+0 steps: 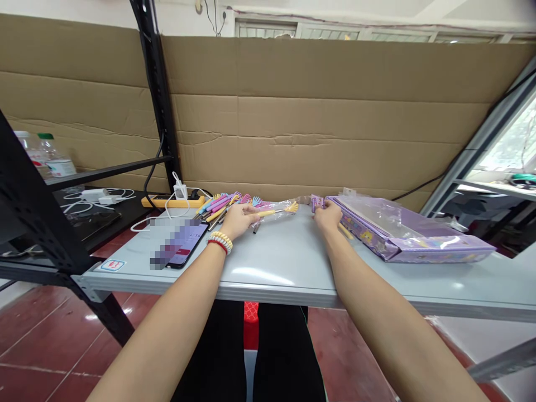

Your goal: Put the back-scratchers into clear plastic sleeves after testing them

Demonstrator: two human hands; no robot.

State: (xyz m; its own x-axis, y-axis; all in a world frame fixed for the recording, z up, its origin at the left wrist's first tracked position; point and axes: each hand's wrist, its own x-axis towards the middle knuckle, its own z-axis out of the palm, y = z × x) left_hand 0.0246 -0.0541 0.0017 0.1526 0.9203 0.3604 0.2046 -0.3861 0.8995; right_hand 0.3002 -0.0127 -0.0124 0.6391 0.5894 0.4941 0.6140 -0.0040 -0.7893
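My left hand (239, 220), with beaded bands at the wrist, has its fingers closed on a yellow stick (268, 213) with a hand-shaped end, inside or under a clear plastic bag (282, 207). Several colourful sticks (221, 204) lie in a pile just behind and left of this hand. My right hand (328, 216) pinches a small purple printed piece (317, 203) beside the purple box (377, 237). Another yellow stick (345, 231) lies on the table between that hand and the box.
A phone (188, 244) lies on the grey table (276, 268), left of my left wrist. Behind it are a yellow power strip (161, 201) and a white charger (180, 191) with cables. Black shelf posts stand at the left; a cardboard panel (293, 120) rises behind.
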